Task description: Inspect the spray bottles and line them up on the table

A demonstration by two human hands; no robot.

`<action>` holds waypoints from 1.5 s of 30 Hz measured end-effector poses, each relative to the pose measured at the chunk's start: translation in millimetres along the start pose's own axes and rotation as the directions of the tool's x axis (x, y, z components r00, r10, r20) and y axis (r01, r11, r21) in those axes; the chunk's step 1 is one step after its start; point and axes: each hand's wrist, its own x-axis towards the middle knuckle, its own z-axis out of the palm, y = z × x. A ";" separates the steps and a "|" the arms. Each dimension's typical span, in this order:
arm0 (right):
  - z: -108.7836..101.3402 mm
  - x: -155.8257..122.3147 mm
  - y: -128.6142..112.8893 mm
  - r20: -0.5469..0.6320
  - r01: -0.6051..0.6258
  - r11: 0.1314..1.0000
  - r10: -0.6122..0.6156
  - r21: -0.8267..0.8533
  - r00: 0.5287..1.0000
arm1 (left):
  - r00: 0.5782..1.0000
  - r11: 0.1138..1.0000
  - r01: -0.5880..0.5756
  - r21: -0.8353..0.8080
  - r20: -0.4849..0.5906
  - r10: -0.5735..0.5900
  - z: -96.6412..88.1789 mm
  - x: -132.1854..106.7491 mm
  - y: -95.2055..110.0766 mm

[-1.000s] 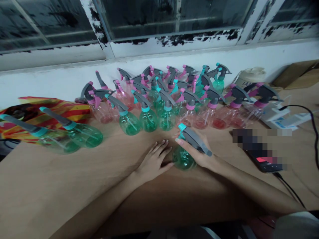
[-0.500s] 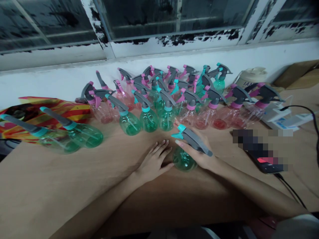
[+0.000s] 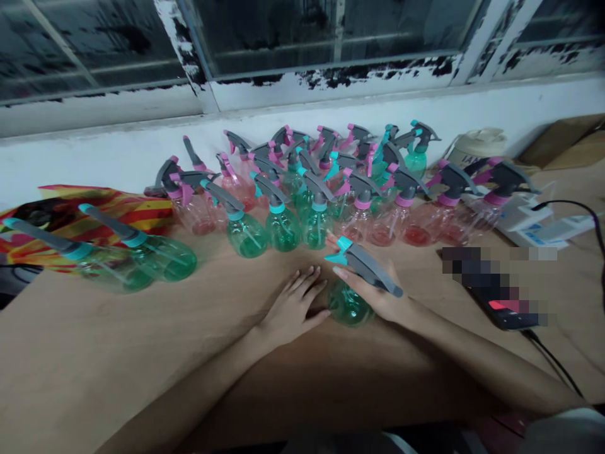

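Observation:
My right hand (image 3: 378, 291) is wrapped round a green spray bottle (image 3: 350, 305) that stands on the wooden table (image 3: 142, 353), its grey and teal trigger head (image 3: 363, 265) pointing left and away. My left hand (image 3: 289, 308) lies flat on the table just left of that bottle, fingers spread and holding nothing, fingertips close to the bottle's base.
Several pink and green spray bottles (image 3: 312, 189) crowd the back of the table under the window wall. Two green bottles (image 3: 142, 252) stand apart at the left by a striped cloth (image 3: 94, 214). A phone with a cable (image 3: 501, 302) lies at the right.
The trigger of the held bottle has swung out from the head, showing its teal lever. The hands have hardly moved.

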 end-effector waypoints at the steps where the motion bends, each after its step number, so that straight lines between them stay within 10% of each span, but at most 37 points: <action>1: -0.4 0.0 -0.2 0.007 -0.011 1.000 0.011 0.001 1.000 | 1.000 1.000 -0.001 -0.002 0.001 0.001 -0.1 0.0 -0.1; 45: 1.5 1.5 -3.1 -0.009 -0.017 0.999 0.018 0.027 1.000 | 1.000 1.000 -0.006 -0.008 -0.004 0.006 0.3 -0.7 -1.8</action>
